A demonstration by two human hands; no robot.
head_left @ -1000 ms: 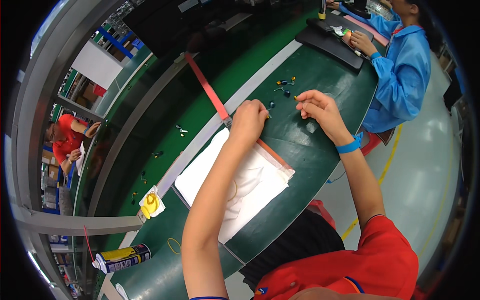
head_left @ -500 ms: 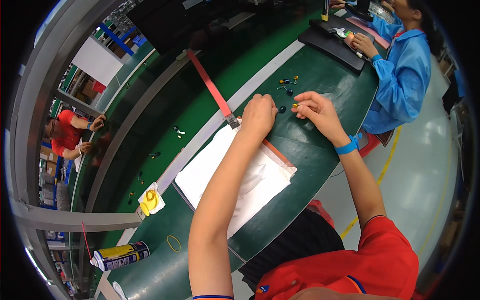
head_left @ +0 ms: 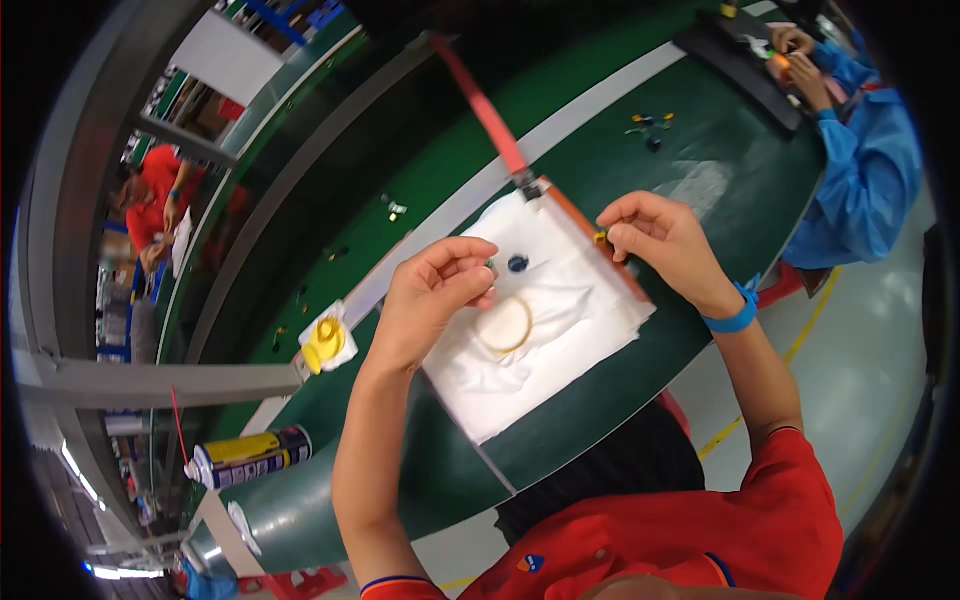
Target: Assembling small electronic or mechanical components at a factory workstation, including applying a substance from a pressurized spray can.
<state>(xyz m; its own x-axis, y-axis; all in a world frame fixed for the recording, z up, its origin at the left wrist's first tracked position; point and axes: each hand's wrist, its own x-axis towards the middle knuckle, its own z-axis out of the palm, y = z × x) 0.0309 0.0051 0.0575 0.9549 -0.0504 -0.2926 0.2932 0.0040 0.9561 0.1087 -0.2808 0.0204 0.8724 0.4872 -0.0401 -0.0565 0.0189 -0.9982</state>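
My left hand (head_left: pixel 440 298) is above the left edge of a white cloth (head_left: pixel 590 325), thumb and fingers pinched together on a tiny part, mostly hidden. Just off its fingertips is a small dark round piece (head_left: pixel 518 263); I cannot tell whether it is joined to what I hold. Over the cloth's orange edge strip (head_left: pixel 593 236), my right hand (head_left: pixel 668 250) pinches a small yellow-gold part (head_left: pixel 601 238). A yellow ring (head_left: pixel 528 322) lies on the cloth below my left hand.
Several small cable parts (head_left: pixel 652 130) lie farther up the green bench (head_left: pixel 585 150). A red strap (head_left: pixel 480 100) crosses to the cloth. Yellow pieces on a white pad (head_left: pixel 328 345) and a spray can (head_left: pixel 250 457) are at left. A co-worker in blue (head_left: pixel 860 180) works at right.
My hands have moved apart, the left one toward me and leftward, uncovering more of the cloth and the yellow ring. The dark round piece is now over the cloth. The view has shifted.
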